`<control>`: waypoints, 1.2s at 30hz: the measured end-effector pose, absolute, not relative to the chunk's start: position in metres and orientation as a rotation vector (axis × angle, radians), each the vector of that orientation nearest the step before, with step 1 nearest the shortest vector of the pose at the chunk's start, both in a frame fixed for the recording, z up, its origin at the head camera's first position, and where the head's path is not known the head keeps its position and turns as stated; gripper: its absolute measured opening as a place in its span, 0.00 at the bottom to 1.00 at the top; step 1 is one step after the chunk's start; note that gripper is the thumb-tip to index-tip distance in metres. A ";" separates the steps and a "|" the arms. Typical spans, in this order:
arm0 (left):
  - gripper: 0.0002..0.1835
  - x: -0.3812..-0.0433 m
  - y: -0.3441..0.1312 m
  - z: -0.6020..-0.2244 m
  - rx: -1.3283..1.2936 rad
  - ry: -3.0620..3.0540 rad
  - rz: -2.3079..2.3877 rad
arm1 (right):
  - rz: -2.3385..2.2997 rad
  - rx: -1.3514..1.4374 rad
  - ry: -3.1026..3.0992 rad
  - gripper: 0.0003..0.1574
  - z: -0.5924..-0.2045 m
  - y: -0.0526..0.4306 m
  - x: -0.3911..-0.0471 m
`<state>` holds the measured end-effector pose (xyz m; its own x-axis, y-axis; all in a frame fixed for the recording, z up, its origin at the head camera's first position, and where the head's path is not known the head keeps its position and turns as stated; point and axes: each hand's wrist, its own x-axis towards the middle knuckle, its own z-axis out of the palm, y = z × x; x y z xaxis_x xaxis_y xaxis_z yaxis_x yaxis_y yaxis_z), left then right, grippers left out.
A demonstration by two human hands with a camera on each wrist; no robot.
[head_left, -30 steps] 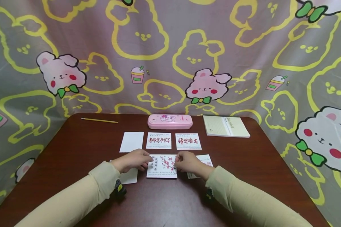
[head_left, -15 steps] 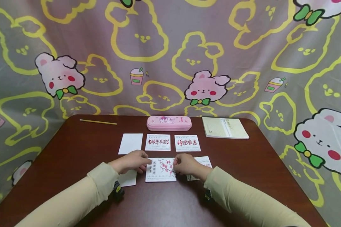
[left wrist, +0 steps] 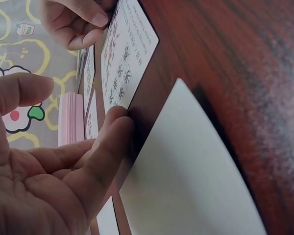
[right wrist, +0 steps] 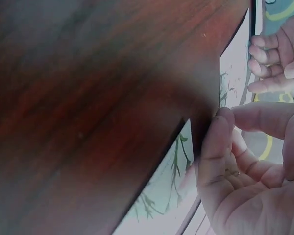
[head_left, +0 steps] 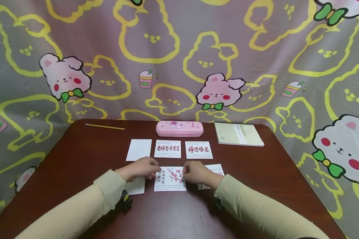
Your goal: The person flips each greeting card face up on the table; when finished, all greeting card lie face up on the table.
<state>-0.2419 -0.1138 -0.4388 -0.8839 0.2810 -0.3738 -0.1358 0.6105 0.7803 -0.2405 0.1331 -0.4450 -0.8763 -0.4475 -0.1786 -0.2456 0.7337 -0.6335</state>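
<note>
A white greeting card [head_left: 173, 181] with pink blossoms and dark Chinese characters lies between both hands in the head view. At its right edge, my right hand [head_left: 194, 171] pinches it with thumb and forefinger, as the right wrist view shows up close. My left hand [head_left: 142, 168] touches its left edge with outstretched fingers; in the left wrist view the thumb [left wrist: 29, 90] stands well away from them. Under the left wrist lies a blank white card [head_left: 138, 188], partly covered. Another printed card [head_left: 216, 168], with green stems along its lower part, is half hidden behind the right hand.
Behind are a blank card [head_left: 139, 150] and two cards with red characters, one left [head_left: 168, 149] and one right [head_left: 199, 150]. Along the far edge lie a pencil [head_left: 105, 126], a pink pencil case [head_left: 179, 128] and a notebook [head_left: 239, 134]. Patterned cloth surrounds the table.
The blossom card has come slightly toward the person and now lies flatter. The right hand has shifted slightly with it; the left hand has stayed almost in place.
</note>
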 end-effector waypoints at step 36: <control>0.27 -0.284 -0.183 -0.445 0.598 2.875 0.327 | -1.804 -0.208 1.957 0.26 -0.426 0.041 -0.293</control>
